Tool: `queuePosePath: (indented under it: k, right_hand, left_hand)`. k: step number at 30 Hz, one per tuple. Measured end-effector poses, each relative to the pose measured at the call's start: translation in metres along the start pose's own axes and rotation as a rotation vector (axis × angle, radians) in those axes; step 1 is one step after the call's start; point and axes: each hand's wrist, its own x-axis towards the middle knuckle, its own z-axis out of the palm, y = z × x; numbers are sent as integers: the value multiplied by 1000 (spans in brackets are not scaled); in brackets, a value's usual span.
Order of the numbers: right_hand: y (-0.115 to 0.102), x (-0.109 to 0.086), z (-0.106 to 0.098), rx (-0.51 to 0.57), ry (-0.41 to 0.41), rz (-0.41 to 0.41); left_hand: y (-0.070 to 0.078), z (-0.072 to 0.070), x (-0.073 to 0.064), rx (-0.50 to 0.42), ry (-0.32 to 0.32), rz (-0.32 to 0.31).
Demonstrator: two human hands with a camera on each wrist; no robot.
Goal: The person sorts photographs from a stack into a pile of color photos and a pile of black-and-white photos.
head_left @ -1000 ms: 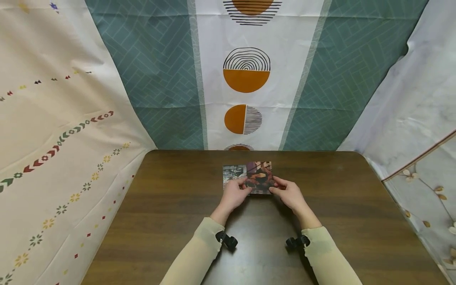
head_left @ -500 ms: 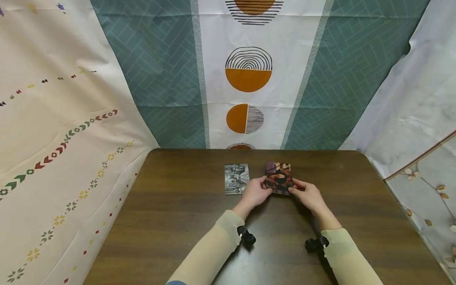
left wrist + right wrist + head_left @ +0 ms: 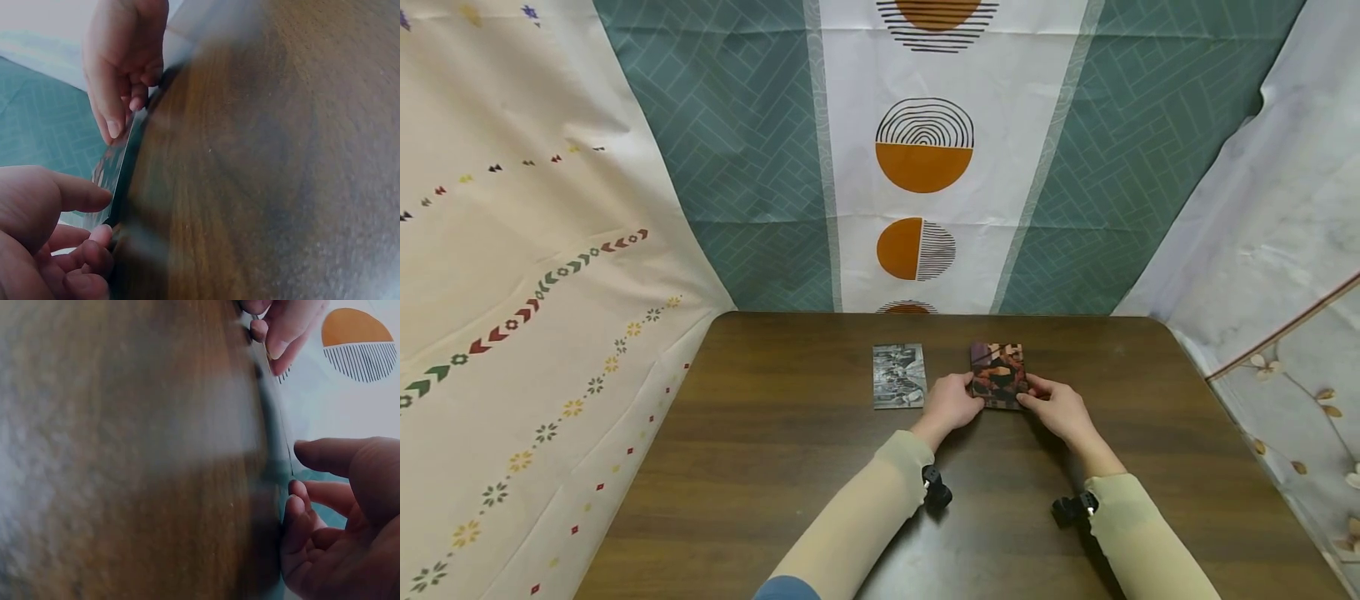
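Observation:
A thin picture card with a dark red and orange print lies flat over the far part of the table, right of the middle. My left hand pinches its left edge near the front corner, thumb on the near side. The opposite edge is gripped by my right hand between thumb and fingers. In the left wrist view the card appears almost edge-on, close over the wood, between both hands. To the left, a grey black-and-white picture card lies on the table, untouched and apart from the first.
The brown wooden table ends at the back against a patterned hanging cloth. A cream cloth hangs at the left and a whitish flowered one at the right. Each wrist wears a small black camera.
Both hands have carried the dark red card rightward, away from the grey card it overlapped, leaving a gap between them. The grey card is now fully uncovered.

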Motion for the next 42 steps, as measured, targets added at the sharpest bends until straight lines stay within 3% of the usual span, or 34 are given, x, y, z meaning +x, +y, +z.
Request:
queuePosePath:
  k: [11, 23, 42]
  right_hand:
    - [6, 6, -8, -50, -108, -35]
    - [11, 6, -5, -74, -88, -44]
    - [12, 4, -6, -78, -87, -66]
  left_hand:
    - [2, 3, -2, 122, 39, 4]
    - [0, 9, 0, 190, 55, -16]
    - [-2, 10, -1, 174, 42, 2]
